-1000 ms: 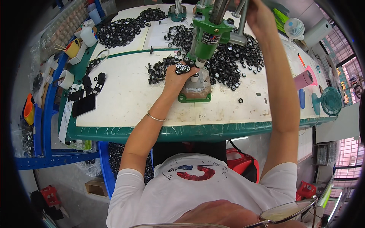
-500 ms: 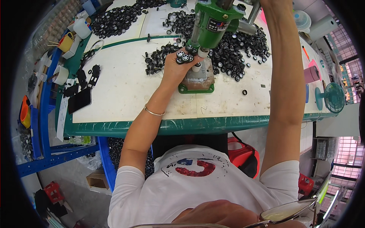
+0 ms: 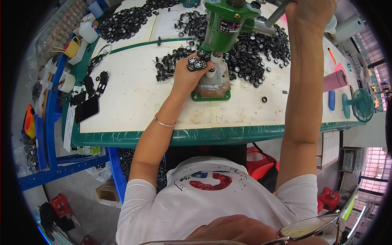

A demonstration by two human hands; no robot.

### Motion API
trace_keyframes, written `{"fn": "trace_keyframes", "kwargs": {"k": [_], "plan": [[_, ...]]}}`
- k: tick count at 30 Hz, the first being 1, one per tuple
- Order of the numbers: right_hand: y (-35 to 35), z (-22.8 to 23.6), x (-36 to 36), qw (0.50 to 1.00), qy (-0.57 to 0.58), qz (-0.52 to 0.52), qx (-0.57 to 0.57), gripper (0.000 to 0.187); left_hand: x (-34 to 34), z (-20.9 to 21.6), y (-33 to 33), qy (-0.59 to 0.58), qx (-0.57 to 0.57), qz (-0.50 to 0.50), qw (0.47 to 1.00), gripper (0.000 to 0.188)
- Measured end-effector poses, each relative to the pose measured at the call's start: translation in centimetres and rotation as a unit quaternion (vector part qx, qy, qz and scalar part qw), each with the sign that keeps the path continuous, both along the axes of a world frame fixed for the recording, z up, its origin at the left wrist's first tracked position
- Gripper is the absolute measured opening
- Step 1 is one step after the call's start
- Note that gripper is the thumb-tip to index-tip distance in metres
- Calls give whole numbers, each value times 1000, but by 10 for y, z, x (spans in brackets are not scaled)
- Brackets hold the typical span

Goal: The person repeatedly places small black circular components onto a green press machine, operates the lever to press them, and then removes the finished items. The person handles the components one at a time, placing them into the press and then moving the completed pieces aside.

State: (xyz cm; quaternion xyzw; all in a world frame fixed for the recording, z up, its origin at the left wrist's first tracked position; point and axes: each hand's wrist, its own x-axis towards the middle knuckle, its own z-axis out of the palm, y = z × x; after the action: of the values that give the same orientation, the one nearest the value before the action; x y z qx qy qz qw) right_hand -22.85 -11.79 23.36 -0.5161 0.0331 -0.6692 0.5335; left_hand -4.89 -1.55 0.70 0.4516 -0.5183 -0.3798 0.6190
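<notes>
The counter [image 3: 134, 98] fills the middle of the frame, its white top edged in green, and I lean over it from the lower edge. On it, in the upper middle, stands the green hand press [image 3: 223, 24] on its grey base [image 3: 212, 83]. Behind and to the right of the press lies a wide heap of small black wheels [image 3: 253, 57], with another heap [image 3: 122, 22] in the upper left.

My right hand [image 3: 310, 12], at the top right, is closed round the metal lever [image 3: 278, 14] of the press. My left hand [image 3: 188, 73], in the upper middle, is curled shut on a few small wheels [image 3: 197, 64] with silver hubs, and it sits right against the press column, just above the base where a white post [image 3: 211, 73] stands.

The main risk I see is my own fingers: they are very near the ram, and if I pull the lever while they are there, they could be pinched. Next, I think the piece on the post may sit crooked, since my hand hides part of it; a stroke then could bend or jam it. The wheels in my left hand are loosely bunched, so one may well slip out and roll into the heap or off the counter edge. A stray ring [image 3: 264, 99] lies alone on the counter right of the base; my arm could sweep it off.
</notes>
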Motion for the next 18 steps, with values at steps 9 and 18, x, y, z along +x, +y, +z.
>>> {"fn": "trace_keyframes", "kwargs": {"k": [9, 18], "plan": [[9, 0, 4, 998, -14, 56, 17, 28, 7, -12, -2, -17, 25, 8, 1000, 18], [11, 3, 13, 996, 63, -33, -53, 27, 2, -10, -8, -23, 9, 4, 1000, 18]]}}
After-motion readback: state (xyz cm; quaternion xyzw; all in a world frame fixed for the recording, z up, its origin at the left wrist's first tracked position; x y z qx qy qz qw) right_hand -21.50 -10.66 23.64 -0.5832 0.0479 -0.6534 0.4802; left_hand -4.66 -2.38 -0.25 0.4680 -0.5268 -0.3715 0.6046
